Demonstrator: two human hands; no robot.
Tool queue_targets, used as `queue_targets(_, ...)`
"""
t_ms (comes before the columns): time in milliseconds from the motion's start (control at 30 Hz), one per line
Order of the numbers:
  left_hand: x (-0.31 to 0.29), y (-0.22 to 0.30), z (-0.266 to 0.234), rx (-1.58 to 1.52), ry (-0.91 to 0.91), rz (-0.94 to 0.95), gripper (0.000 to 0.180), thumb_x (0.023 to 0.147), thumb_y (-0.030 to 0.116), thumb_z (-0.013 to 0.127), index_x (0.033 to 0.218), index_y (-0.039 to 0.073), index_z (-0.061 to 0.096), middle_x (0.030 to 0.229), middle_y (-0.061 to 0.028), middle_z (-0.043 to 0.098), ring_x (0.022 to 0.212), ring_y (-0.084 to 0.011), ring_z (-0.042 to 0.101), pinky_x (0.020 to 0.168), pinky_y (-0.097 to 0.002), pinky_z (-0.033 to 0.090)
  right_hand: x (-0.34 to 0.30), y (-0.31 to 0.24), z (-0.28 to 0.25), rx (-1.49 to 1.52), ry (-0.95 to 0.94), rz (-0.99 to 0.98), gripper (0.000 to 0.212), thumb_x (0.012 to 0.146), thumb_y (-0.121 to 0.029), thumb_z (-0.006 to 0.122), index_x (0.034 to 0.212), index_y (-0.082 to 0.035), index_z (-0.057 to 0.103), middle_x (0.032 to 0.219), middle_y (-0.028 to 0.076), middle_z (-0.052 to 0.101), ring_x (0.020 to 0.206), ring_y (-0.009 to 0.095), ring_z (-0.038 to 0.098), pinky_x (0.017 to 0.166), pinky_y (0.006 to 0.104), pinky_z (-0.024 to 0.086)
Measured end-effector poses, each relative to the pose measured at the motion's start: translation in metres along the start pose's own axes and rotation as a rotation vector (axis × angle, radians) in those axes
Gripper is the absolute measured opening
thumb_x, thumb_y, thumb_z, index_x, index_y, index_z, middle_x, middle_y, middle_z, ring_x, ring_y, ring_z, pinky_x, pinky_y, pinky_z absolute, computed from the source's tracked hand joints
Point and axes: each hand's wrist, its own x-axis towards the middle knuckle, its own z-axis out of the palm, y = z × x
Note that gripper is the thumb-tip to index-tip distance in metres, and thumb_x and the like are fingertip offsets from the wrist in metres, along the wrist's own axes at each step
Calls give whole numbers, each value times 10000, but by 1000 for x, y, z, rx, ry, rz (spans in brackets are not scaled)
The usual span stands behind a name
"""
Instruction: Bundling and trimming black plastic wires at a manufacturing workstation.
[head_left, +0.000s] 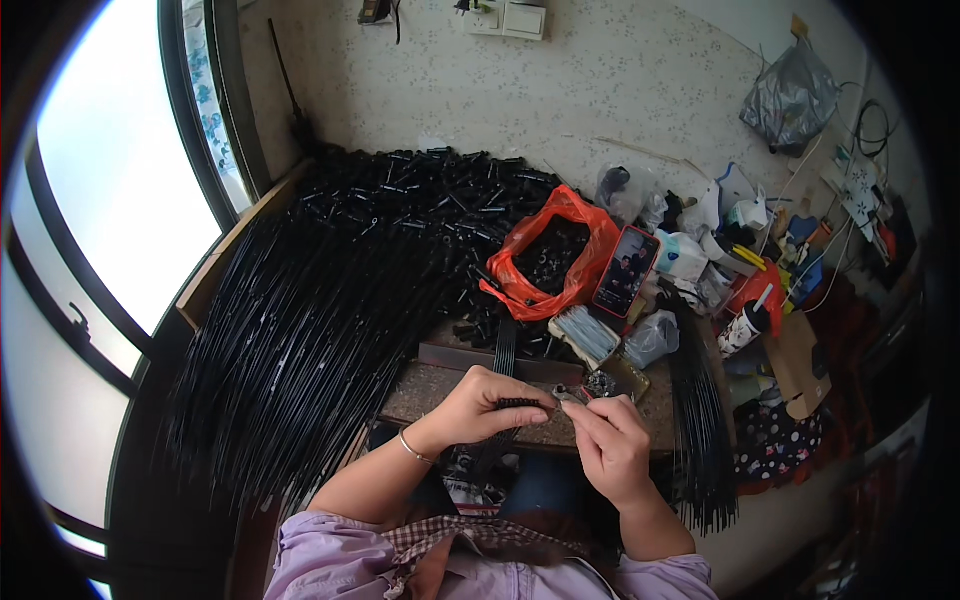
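Note:
My left hand (488, 402) is closed around a short, black, ridged bundle (518, 403), possibly the ends of several thin rods. Close beside it, my right hand (612, 440) pinches a small grey part (564, 392) between thumb and fingers. The fingertips of both hands nearly meet over the front edge of the brown work board (420, 395). A flat row of thin black rods (506, 345) lies just beyond my left hand. Beyond the right fingertips sits a small pile of shiny bits (599, 384). The exact kind of the grey part is too small to tell.
Long black rods (300, 330) fan over the left side, with short black tubes (430, 185) heaped behind. A red plastic bag (587, 212) holds black parts. A phone (627, 270) leans beside it. More rods (703, 440) hang at right, near a patterned cup (742, 328).

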Motion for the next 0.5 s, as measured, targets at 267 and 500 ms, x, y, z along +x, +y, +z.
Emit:
queue_targets(267, -2, -1, 7, -2, -93, 32, 197, 755, 121, 676, 886, -23, 644, 802, -135, 657, 738, -246, 649, 657, -289, 499, 7, 0, -4, -31, -61, -178, 315, 610, 84, 622, 905, -22, 660, 775, 71, 536, 669, 239, 518, 589, 319, 446)
queue_targets(500, -2, -7, 11, 50, -148, 70, 280, 778, 226, 661, 902, -21, 622, 753, -167, 623, 729, -309, 623, 646, -314, 480, 17, -2, -1, 164, -128, -154, 342, 631, 61, 619, 963, -21, 644, 844, 79, 550, 748, 254, 537, 649, 333, 461)
